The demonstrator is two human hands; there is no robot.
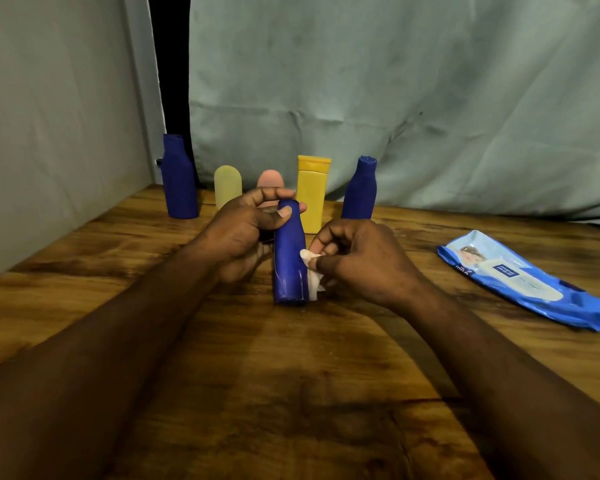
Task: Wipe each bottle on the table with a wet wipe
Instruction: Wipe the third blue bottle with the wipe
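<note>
As I wipe: left hand point(243, 233) grips blue bottle point(289, 265), centre frame.
Right hand point(361, 261): pinches wet wipe point(313, 280) against it.

Dim, warm light is reaching the wooden table point(326, 358), and the exposure is running low overall. Soft-edged shadows are pooling across the near centre boards. A faint sheen is showing on the wipes pack point(520, 282), and thin highlights are tracing the lower body of the held blue bottle point(289, 268). The cloth backdrop point(395, 98) is rendering slightly soft and smeared. Wide-angle distortion is bowing the table's edges toward the frame borders.
</note>
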